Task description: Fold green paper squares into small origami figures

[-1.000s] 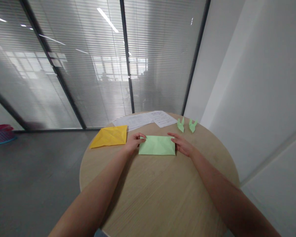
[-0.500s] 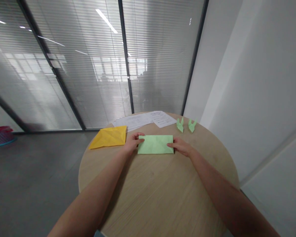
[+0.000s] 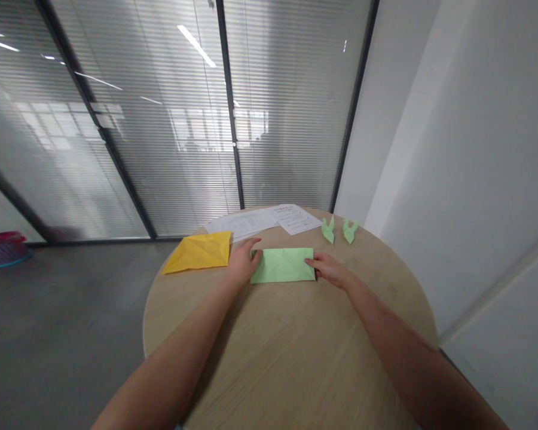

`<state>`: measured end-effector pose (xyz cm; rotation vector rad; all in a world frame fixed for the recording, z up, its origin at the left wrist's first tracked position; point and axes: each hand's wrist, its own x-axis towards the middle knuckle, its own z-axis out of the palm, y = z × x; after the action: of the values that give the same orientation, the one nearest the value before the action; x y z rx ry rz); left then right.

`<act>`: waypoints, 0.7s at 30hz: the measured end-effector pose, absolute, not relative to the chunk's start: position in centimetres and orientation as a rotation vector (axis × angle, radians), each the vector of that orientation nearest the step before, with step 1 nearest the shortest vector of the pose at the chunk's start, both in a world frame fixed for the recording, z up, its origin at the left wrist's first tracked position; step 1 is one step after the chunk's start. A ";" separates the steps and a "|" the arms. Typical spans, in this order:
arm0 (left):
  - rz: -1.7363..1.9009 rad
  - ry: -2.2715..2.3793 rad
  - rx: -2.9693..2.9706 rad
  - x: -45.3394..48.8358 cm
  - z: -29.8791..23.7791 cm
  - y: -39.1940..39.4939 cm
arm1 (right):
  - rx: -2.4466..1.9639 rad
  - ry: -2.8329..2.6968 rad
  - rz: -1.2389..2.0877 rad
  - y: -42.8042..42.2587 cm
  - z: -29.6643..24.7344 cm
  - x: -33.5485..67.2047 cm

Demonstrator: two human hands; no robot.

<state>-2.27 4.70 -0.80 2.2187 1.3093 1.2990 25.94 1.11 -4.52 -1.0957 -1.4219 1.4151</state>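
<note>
1. Two bare hands rest at the ends of a pale green paper folded into a long rectangle [image 3: 283, 266], which lies flat on the round light wooden table [image 3: 296, 352], a little beyond its middle.
2. The left hand [image 3: 242, 263] covers the green rectangle's left short end, its fingers [image 3: 253, 246] held close together and curved over the far corner. Whether it grips the paper or only presses on it cannot be told.
3. The right hand [image 3: 329, 270] meets the right short end, narrow, with its fingertips [image 3: 311, 261] drawn together at the edge. Pinching or pressing cannot be told apart here.
4. Just beside the left hand, farther left, lies a creased yellow paper sheet [image 3: 199, 252], flat on the table and apart from the green one.
5. Beyond the hands, at the far rim, lie white printed sheets [image 3: 260, 220], overlapping one another.
6. To the right of those stand two small green folded paper figures [image 3: 338, 230], side by side, near the right hand but apart from it.
7. On the grey floor at far left sits a pink basket [image 3: 2, 248], in front of a glass partition with blinds [image 3: 170, 119].
</note>
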 end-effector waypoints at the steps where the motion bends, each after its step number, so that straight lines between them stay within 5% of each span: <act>1: 1.254 1.311 2.339 -2.1 -0.4 4.3 | -1.086 -1.438 1.423 1.1 -4.6 26.0; 12: 0.679 1.166 2.742 -0.1 0.5 2.2 | -1.055 -1.557 1.403 0.9 -4.3 26.2; 21: 0.589 1.150 2.759 0.3 -0.8 2.5 | -1.189 -1.820 0.627 0.8 -3.1 24.9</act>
<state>0.29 2.48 -0.80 2.7593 1.1498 0.5891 24.88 0.77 -3.05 -1.1887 -1.8204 0.6270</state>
